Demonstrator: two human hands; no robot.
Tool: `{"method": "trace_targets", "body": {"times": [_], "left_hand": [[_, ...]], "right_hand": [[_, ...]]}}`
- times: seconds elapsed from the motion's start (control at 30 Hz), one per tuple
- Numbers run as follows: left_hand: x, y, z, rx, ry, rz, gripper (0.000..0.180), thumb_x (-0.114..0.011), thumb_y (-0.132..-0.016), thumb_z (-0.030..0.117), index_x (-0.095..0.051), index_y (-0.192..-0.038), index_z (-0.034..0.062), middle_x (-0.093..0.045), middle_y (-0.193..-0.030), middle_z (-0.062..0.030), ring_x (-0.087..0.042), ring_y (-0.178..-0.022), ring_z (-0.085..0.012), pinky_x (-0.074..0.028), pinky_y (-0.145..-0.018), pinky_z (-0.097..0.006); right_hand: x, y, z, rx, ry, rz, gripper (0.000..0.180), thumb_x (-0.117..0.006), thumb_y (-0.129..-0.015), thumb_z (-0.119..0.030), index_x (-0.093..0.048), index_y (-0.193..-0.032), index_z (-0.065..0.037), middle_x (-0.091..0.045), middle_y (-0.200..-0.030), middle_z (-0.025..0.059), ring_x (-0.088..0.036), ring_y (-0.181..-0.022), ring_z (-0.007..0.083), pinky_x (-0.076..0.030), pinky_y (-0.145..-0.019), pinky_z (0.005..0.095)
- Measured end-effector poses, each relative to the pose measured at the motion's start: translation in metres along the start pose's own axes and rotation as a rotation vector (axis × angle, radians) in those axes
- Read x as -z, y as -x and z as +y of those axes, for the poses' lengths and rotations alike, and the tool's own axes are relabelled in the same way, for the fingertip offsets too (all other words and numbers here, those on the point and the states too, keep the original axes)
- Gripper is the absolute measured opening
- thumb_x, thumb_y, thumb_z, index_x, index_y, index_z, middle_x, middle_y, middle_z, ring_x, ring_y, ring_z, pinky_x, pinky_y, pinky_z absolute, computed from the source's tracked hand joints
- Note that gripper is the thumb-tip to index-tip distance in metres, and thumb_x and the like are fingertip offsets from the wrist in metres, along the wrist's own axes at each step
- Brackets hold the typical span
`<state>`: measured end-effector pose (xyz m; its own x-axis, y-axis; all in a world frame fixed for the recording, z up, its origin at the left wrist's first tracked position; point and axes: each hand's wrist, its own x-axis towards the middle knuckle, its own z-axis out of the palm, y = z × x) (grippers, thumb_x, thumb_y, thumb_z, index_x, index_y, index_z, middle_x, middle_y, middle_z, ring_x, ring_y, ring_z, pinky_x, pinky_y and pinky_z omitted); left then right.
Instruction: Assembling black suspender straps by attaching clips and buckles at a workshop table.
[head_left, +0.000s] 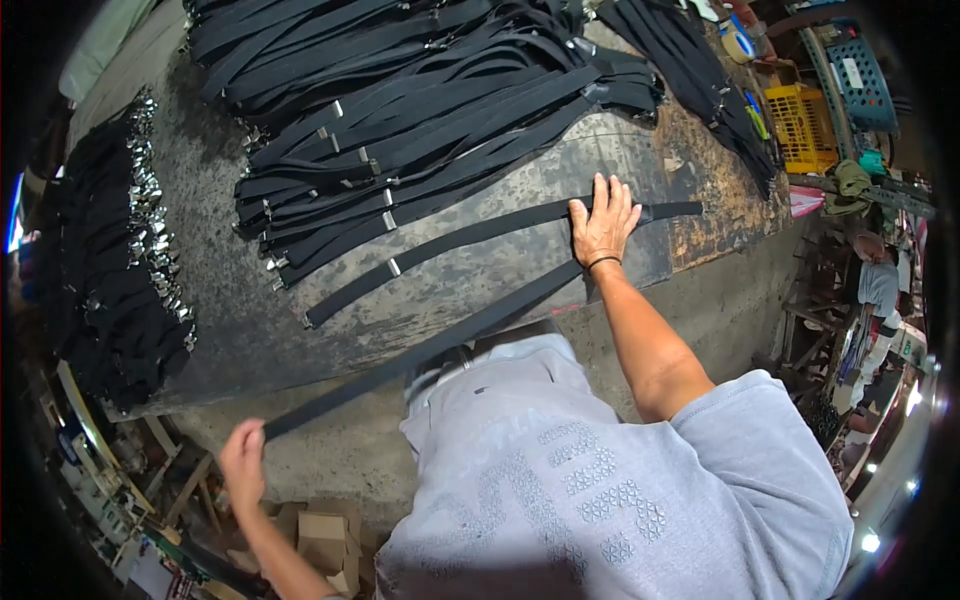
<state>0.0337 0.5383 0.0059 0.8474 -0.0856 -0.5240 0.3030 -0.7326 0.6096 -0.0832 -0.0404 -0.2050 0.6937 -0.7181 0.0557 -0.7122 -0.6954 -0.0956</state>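
My left hand (242, 465), off the table's near left edge, is closed on one end of a black elastic strap (500, 310). The strap runs taut in a slanting line up to my right hand (604, 225). That hand lies flat on the table with fingers spread, pressing down; the strap's far end is hidden near the palm. Under the same fingers passes a black suspender (480, 234) with a metal slider (394, 267), laid in a shallow curve on the tabletop. Just beyond it rests a big pile of black suspenders (430, 130) with metal sliders and clips.
The worn dark table (225, 250) carries another bundle of black straps (90, 260) with shiny metal clips at left. More straps (690, 90) lie far right. A yellow crate (800, 125) and a blue-grey basket (862, 85) stand beyond. A cardboard box (328, 545) sits below.
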Motion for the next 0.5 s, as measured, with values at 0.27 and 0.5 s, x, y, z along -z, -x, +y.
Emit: {"method": "trace_targets", "body": {"times": [0.27,0.5], "left_hand": [[-0.236,-0.079,0.038,-0.469,-0.301,-0.165,0.017,-0.058,-0.093,0.021,-0.06,-0.099,0.0053,-0.067,-0.087,-0.0196,-0.064,-0.084,-0.0411,-0.049,-0.072,-0.048],[-0.237,-0.082,0.061,-0.729,-0.515,-0.049,0.017,-0.067,-0.082,0.014,-0.06,-0.096,0.0053,-0.061,-0.097,-0.0134,-0.058,-0.097,-0.0351,-0.047,-0.082,-0.045]], "right_hand": [[0.001,0.005,-0.003,-0.035,-0.029,-0.058,0.074,-0.045,-0.092,-0.06,-0.031,-0.149,-0.015,-0.027,-0.155,0.0142,-0.015,-0.145,0.0354,-0.004,-0.116,0.0584],[0.02,-0.012,0.027,-0.03,-0.448,0.092,0.064,-0.051,-0.092,-0.054,-0.049,-0.137,-0.008,-0.042,-0.142,0.02,-0.034,-0.135,0.0392,-0.021,-0.111,0.0557]]}}
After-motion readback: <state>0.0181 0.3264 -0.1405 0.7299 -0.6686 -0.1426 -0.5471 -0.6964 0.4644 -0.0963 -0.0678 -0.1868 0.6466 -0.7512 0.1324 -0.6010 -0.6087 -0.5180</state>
